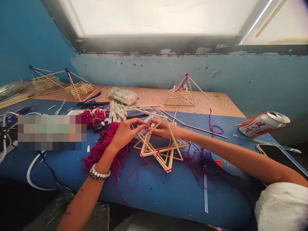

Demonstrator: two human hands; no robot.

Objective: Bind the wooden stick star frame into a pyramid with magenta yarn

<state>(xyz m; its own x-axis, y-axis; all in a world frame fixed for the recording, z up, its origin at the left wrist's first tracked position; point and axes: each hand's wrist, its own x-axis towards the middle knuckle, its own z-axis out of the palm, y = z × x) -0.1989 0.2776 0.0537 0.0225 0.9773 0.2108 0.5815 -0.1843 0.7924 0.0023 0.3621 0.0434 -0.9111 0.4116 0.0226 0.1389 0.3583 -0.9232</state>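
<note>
My left hand (126, 133) and my right hand (161, 128) meet at the top corner of a pyramid-shaped frame of thin wooden sticks (156, 150), which lies tilted on a blue padded surface (168, 199). Fingertips of both hands pinch that corner, and whatever is between them is hidden. Magenta yarn (154, 165) trails through the frame's base. A large tangled heap of the same yarn (103, 150) lies beside my left wrist, which wears a white beaded bracelet (99, 172).
Similar stick pyramids (185, 93) stand on a wooden board (216, 104) along a blue wall. Black-handled pliers (92, 103) and bagged sticks (122, 95) lie behind my hands. A crushed red-and-white can (263, 124) and a phone (280, 155) are at right. Cables lie at left.
</note>
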